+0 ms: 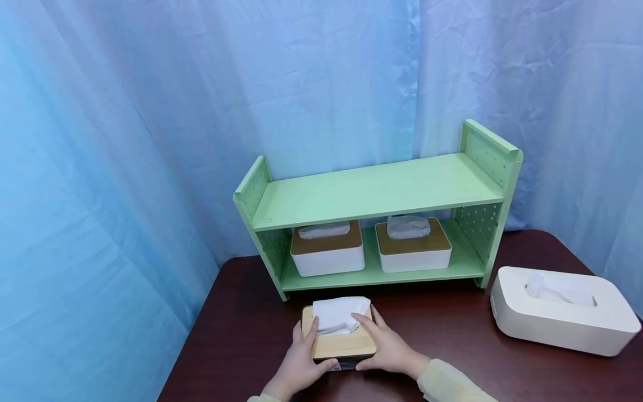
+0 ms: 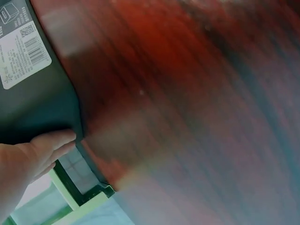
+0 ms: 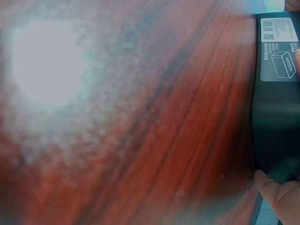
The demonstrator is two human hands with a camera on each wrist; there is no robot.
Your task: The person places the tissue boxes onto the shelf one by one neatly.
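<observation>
A black tissue box [image 1: 341, 349] with a pale wooden lid stands on the dark table in front of the shelf, a white tissue [image 1: 339, 312] lying folded over its slot. My left hand [image 1: 300, 363] grips its left side, thumb at the near face. On the opposite side my right hand [image 1: 392, 349] holds it, with one finger reaching over the lid by the tissue. Both wrist views show the black side of the box, with a printed label [image 2: 26, 54] on it. In the right wrist view, fingers [image 3: 276, 190] touch the box's lower edge.
A green two-tier shelf [image 1: 382, 190] stands behind. On its lower tier sit two white tissue boxes with brown lids, one left [image 1: 329, 261] and one right [image 1: 414, 259]. A longer white tissue box [image 1: 562, 329] rests at the table's right. Blue curtains [image 1: 301, 84] hang behind.
</observation>
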